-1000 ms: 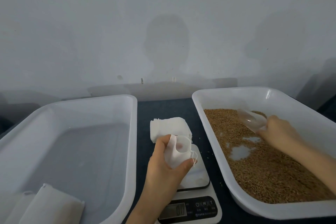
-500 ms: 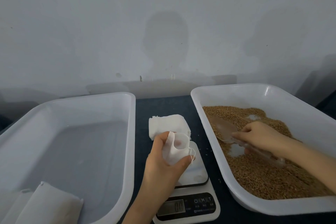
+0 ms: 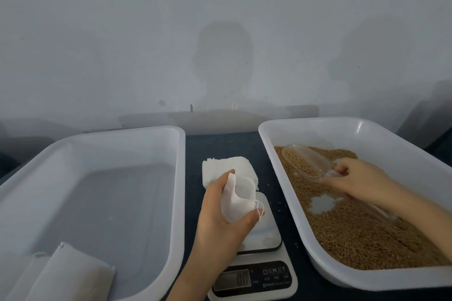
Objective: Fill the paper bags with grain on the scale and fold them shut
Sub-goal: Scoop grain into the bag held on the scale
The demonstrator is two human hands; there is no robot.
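Two filled bags (image 3: 73, 273) are lying in the near corner of the left tray (image 3: 110, 149), kept apart from the loose grain (image 3: 354, 234) in the right tray (image 3: 391, 139). Over the scale (image 3: 274, 276), the left hand (image 3: 220, 222) is gripping an empty paper bag (image 3: 238, 199), seemingly so that filling can be weighed, with the spare stack (image 3: 227, 166) just behind. Farther right, the right hand (image 3: 359, 178) is closing round the clear scoop (image 3: 303, 161), now lifting loaded where half a second earlier it was digging low.

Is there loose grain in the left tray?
No, the left tray holds white bags in its near corner; the grain is in the right tray.
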